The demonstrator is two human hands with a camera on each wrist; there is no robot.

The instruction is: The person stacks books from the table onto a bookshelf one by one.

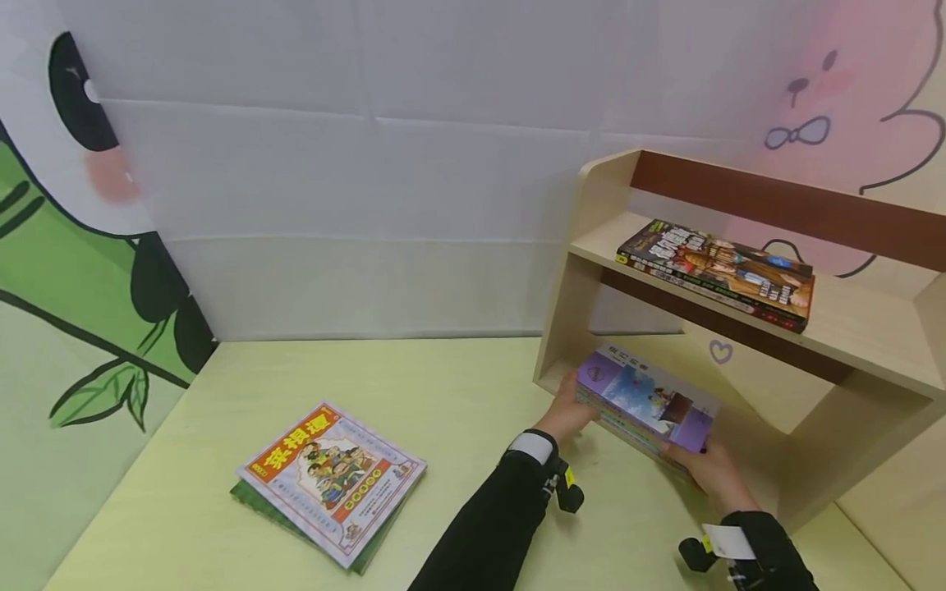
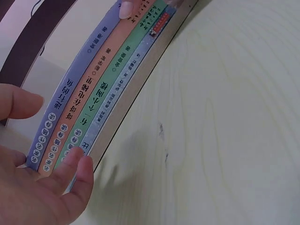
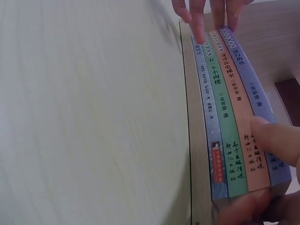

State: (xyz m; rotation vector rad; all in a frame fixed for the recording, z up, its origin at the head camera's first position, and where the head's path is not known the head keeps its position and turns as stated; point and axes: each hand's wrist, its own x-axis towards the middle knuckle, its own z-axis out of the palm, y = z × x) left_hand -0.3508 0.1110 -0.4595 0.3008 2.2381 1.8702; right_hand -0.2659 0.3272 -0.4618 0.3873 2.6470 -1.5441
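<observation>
A stack of several books (image 1: 645, 400) lies flat on the lower shelf board at its front edge, a purple-covered one with a blue picture on top. Purple, orange, green and pale blue spines (image 2: 80, 107) face outward. At the stack's left end, my left hand (image 1: 571, 413) touches the spines with nearly straight fingers, its thumb (image 2: 21, 102) raised apart from the books. My right hand (image 1: 713, 472) grips the right end, its thumb (image 3: 276, 140) pressed on the spines and its fingers bent at the end.
The wooden bookshelf (image 1: 562, 316) stands at the right of the pale table (image 1: 473, 386). Dark-covered books (image 1: 720, 271) lie on its upper shelf. Farther left on the table, a comic-style book (image 1: 332, 480) lies over a green one (image 1: 273, 521). A white sheet (image 1: 369, 180) hangs behind.
</observation>
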